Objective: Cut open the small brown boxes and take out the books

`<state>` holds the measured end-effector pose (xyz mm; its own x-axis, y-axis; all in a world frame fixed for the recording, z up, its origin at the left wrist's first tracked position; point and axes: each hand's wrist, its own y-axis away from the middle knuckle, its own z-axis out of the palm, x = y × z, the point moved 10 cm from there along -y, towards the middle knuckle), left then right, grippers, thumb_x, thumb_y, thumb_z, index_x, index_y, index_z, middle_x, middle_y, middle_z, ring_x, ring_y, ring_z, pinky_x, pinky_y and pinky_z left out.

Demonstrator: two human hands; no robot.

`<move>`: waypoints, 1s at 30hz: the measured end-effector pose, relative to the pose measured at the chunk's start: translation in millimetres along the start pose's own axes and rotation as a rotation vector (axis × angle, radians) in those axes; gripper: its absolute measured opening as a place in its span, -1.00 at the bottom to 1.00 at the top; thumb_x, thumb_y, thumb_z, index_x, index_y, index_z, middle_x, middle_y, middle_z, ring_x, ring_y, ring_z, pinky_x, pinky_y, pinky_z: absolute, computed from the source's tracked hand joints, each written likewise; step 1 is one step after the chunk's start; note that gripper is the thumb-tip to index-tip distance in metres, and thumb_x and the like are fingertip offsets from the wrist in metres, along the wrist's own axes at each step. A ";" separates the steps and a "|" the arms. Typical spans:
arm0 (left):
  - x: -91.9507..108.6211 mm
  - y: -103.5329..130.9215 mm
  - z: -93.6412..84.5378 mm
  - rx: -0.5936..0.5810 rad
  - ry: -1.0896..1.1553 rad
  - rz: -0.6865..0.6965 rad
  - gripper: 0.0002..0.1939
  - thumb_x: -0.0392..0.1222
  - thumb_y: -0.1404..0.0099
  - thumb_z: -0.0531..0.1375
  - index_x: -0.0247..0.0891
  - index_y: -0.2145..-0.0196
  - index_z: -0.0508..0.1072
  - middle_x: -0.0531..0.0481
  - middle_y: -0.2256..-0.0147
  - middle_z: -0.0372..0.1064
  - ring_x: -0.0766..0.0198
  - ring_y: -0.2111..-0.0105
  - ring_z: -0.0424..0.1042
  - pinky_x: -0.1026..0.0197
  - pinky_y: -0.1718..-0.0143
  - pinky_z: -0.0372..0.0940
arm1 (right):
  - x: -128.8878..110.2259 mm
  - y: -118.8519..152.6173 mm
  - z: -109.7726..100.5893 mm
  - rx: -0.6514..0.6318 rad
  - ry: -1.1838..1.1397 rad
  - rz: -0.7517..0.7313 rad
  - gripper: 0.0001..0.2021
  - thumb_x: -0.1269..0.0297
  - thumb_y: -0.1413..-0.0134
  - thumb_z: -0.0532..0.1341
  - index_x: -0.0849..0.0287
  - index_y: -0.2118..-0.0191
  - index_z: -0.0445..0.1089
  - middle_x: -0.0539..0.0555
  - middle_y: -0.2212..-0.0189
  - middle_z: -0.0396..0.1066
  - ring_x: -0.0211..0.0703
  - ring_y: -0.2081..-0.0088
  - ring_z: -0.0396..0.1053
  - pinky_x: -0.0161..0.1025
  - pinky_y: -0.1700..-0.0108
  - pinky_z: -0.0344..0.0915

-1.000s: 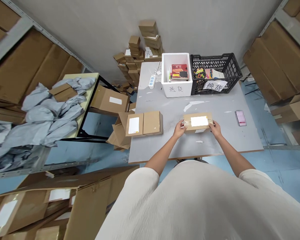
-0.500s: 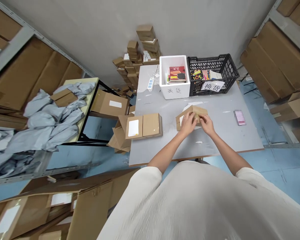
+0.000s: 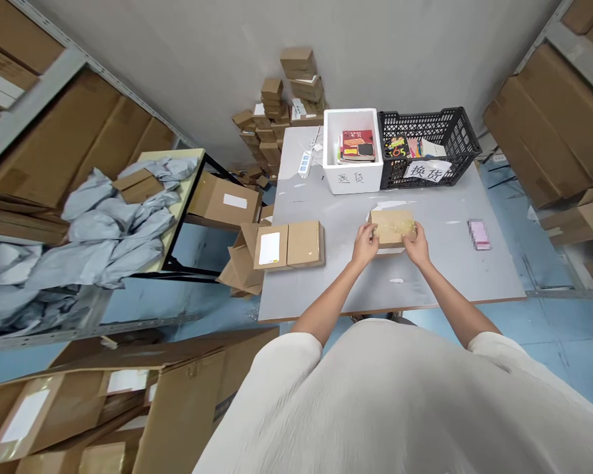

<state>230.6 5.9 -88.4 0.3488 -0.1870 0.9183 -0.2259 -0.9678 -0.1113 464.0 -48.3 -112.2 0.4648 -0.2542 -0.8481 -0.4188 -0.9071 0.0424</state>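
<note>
A small cardboard box (image 3: pixel 393 227) with shiny clear tape along it is held over the grey table (image 3: pixel 336 283), tilted so that one taped side faces me. My left hand (image 3: pixel 366 243) grips its left end, fingers curled over the edge. At the right end my right hand (image 3: pixel 416 245) closes on the tape-covered corner. Some white shows along the box's lower side. To the left lie two cardboard boxes (image 3: pixel 305 244) side by side, the left one bearing a white label.
Behind stand a white foam bin (image 3: pixel 353 178) with books and a black plastic crate (image 3: pixel 429 171). A power strip (image 3: pixel 305 163) lies beside the bin, a blurred pink item (image 3: pixel 479 234) at right. Grey mailing bags (image 3: pixel 109 224) cover a side table; a large open carton (image 3: pixel 192 401) stands lower left.
The small box has turned so its long taped side faces me. My hands have moved apart from its middle to its two ends. The view has shifted slightly.
</note>
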 end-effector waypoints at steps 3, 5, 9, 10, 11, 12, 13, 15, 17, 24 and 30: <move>-4.3 -3.5 22.9 -0.062 0.012 -0.028 -0.57 -0.19 -0.51 0.16 -0.18 -0.28 0.49 -0.27 -0.28 0.34 0.00 -0.26 0.41 0.00 -0.11 0.51 | 1.7 -2.5 -23.4 0.094 0.077 -0.018 -0.19 -0.03 -0.26 0.23 0.17 -0.52 0.10 0.35 -0.43 0.26 0.30 -0.44 0.19 0.26 -0.47 0.16; -2.1 -5.7 32.7 -0.080 -0.037 -0.024 -0.57 -0.20 -0.51 0.17 -0.17 -0.29 0.48 -0.27 -0.29 0.34 -0.04 -0.29 0.38 -0.07 -0.22 0.44 | 3.2 -3.6 -34.7 0.125 0.112 -0.025 -0.21 -0.03 -0.26 0.23 0.17 -0.51 0.14 0.36 -0.40 0.28 0.32 -0.43 0.19 0.28 -0.47 0.14; 17.0 -7.9 33.8 -0.052 -0.250 0.037 -0.62 -0.21 -0.50 0.20 -0.16 -0.22 0.54 -0.29 -0.36 0.26 -0.16 -0.38 0.25 -0.22 -0.36 0.24 | -5.3 -0.1 -38.4 0.117 0.074 -0.072 -0.33 -0.04 -0.32 0.18 0.10 -0.45 0.28 0.30 -0.33 0.37 0.24 -0.34 0.29 0.24 -0.43 0.20; 24.8 -7.4 35.1 -0.070 -0.281 0.065 -0.64 -0.21 -0.51 0.18 -0.16 -0.20 0.55 -0.29 -0.35 0.28 -0.16 -0.37 0.25 -0.22 -0.35 0.24 | -10.9 1.9 -35.9 0.105 0.042 -0.096 -0.37 -0.06 -0.36 0.15 0.08 -0.43 0.31 0.29 -0.32 0.39 0.21 -0.32 0.32 0.23 -0.42 0.22; 33.1 -6.3 37.6 -0.101 -0.293 0.095 -0.65 -0.20 -0.53 0.16 -0.15 -0.20 0.54 -0.28 -0.32 0.32 -0.14 -0.35 0.28 -0.19 -0.34 0.25 | -17.6 4.0 -32.1 0.086 0.006 -0.125 -0.40 -0.08 -0.40 0.11 0.06 -0.41 0.35 0.27 -0.31 0.40 0.18 -0.31 0.34 0.21 -0.41 0.24; 41.1 -4.7 40.5 -0.137 -0.289 0.120 -0.64 -0.17 -0.55 0.14 -0.15 -0.22 0.52 -0.27 -0.29 0.36 -0.11 -0.32 0.32 -0.16 -0.33 0.26 | -24.7 6.0 -27.0 0.057 -0.029 -0.156 -0.42 -0.11 -0.44 0.08 0.05 -0.38 0.38 0.26 -0.31 0.41 0.16 -0.31 0.35 0.19 -0.41 0.25; 47.9 -3.1 42.2 -0.160 -0.278 0.132 -0.62 -0.11 -0.57 0.12 -0.15 -0.26 0.49 -0.26 -0.26 0.39 -0.09 -0.30 0.34 -0.13 -0.32 0.26 | -31.4 7.8 -21.0 0.019 -0.062 -0.182 -0.42 -0.15 -0.46 0.05 0.04 -0.36 0.41 0.24 -0.32 0.43 0.14 -0.32 0.35 0.16 -0.41 0.26; 54.6 -1.2 37.7 -0.136 -0.277 0.094 -0.54 0.02 -0.60 0.11 -0.14 -0.34 0.40 -0.25 -0.28 0.39 -0.11 -0.31 0.34 -0.13 -0.34 0.23 | -39.6 10.2 -7.7 -0.072 -0.118 -0.209 -0.39 -0.23 -0.49 0.02 0.03 -0.34 0.45 0.20 -0.32 0.45 0.11 -0.33 0.36 0.11 -0.41 0.27; 51.9 0.1 27.1 -0.077 -0.295 0.009 -0.43 0.13 -0.57 0.15 -0.14 -0.40 0.32 -0.28 -0.32 0.35 -0.17 -0.35 0.30 -0.16 -0.36 0.21 | -37.5 10.3 3.0 -0.141 -0.148 -0.199 -0.36 -0.28 -0.48 0.02 0.04 -0.32 0.48 0.20 -0.31 0.47 0.10 -0.33 0.38 0.09 -0.40 0.28; 1.9 6.6 -25.6 0.024 -0.277 -0.233 -0.42 -0.09 -0.50 0.17 -0.17 -0.42 0.30 -0.33 -0.31 0.31 -0.18 -0.32 0.35 -0.16 -0.33 0.26 | 26.2 4.4 9.2 -0.074 -0.001 -0.071 -0.41 -0.24 -0.31 0.17 0.12 -0.17 0.54 0.30 -0.29 0.44 0.22 -0.38 0.28 0.25 -0.48 0.14; -54.4 19.9 -48.8 0.054 -0.163 -0.318 -0.38 -0.05 -0.54 0.12 -0.18 -0.47 0.23 -0.32 -0.29 0.35 -0.11 -0.27 0.41 -0.12 -0.30 0.32 | 39.8 6.7 21.9 -0.114 0.030 -0.098 -0.51 -0.03 -0.22 0.21 0.09 -0.17 0.52 0.28 -0.26 0.46 0.23 -0.34 0.32 0.27 -0.44 0.20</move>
<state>162.8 5.0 -122.0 0.5350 0.1044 0.8383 -0.0362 -0.9886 0.1462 462.6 -57.1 -157.3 0.5229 -0.1706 -0.8352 -0.2795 -0.9599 0.0211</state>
